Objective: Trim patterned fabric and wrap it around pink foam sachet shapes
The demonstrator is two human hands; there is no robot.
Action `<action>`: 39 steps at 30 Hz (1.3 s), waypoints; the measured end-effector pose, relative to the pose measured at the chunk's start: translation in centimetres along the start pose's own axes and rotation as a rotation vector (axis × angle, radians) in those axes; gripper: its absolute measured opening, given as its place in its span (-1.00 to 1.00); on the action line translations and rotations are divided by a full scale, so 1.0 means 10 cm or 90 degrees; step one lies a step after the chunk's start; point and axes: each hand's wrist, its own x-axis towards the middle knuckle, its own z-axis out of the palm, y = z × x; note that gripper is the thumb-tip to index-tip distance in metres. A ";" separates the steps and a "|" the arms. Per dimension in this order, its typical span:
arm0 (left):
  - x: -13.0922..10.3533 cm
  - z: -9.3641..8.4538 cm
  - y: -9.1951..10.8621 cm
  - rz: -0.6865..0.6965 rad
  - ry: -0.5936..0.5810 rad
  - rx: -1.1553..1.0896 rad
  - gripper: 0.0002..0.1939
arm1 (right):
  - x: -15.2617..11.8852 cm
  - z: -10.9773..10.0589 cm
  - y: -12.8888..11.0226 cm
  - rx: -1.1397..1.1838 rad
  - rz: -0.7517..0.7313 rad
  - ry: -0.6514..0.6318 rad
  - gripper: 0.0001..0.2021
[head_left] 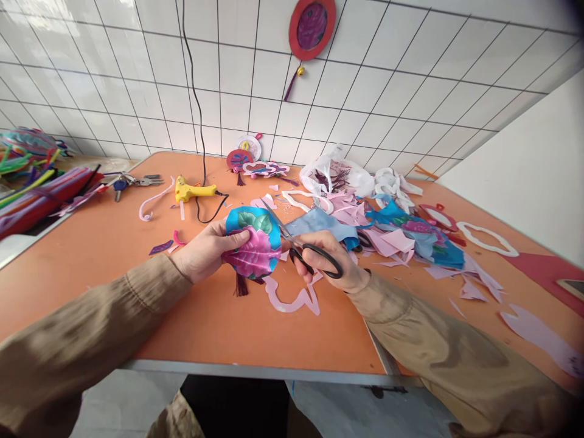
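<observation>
My left hand grips a rounded piece of blue fabric with a pink flower and green leaves, its thumb lying on the front. Black-handled scissors are in my right hand, fingers through the loops. Their blades point up and to the left, beside the fabric's right edge. A dark tassel shows below the fabric. Just under my hands, a pale pink wavy cut-out lies on the orange table.
A yellow glue gun with a black cord stands behind my left hand. Fabric and paper scraps cover the right side. Colourful pipe cleaners lie far left, near keys. A red round ornament hangs on the tiled wall.
</observation>
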 end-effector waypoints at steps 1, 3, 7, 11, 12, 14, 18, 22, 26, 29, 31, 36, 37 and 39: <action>0.00 0.01 0.00 0.001 0.001 -0.001 -0.68 | 0.00 0.00 0.00 -0.006 0.000 0.000 -0.38; 0.00 0.02 0.01 0.003 0.003 -0.005 -0.68 | -0.01 -0.01 0.00 -0.021 0.001 -0.002 -0.41; 0.00 0.02 0.02 0.012 -0.013 0.000 -0.69 | -0.02 -0.02 -0.01 -0.043 0.007 0.009 -0.40; 0.01 -0.02 0.03 0.004 -0.024 0.020 -0.68 | -0.02 0.00 -0.05 -0.054 0.020 0.032 -0.30; 0.01 -0.03 0.03 0.005 -0.019 0.024 -0.68 | -0.02 0.01 -0.06 -0.057 0.026 0.036 -0.29; 0.02 -0.06 0.03 0.011 -0.007 0.033 -0.69 | -0.02 0.02 -0.08 -0.063 0.037 0.044 -0.29; 0.03 -0.08 0.04 0.010 -0.003 0.052 -0.71 | -0.02 0.04 -0.12 -0.069 0.059 0.057 -0.29; 0.03 -0.09 0.06 0.004 -0.006 0.066 -0.68 | -0.03 0.04 -0.11 -0.057 0.067 0.060 -0.27; 0.03 -0.10 0.08 0.008 -0.016 0.081 -0.69 | -0.02 0.02 -0.06 -0.046 0.055 0.048 -0.30; 0.03 -0.12 0.11 0.010 -0.019 0.101 -0.72 | -0.02 0.01 -0.04 -0.046 0.047 0.042 -0.32; 0.03 -0.13 0.12 0.017 -0.019 0.111 -0.73 | -0.02 0.01 -0.04 -0.049 0.049 0.042 -0.32; 0.04 -0.15 0.13 0.031 -0.015 0.141 -0.72 | -0.03 0.04 -0.11 -0.059 0.068 0.047 -0.31; 0.04 -0.16 0.13 0.030 -0.015 0.147 -0.72 | -0.04 0.05 -0.14 -0.062 0.072 0.047 -0.33; 0.04 -0.16 0.13 0.025 -0.012 0.158 -0.70 | -0.04 0.06 -0.18 -0.066 0.082 0.050 -0.36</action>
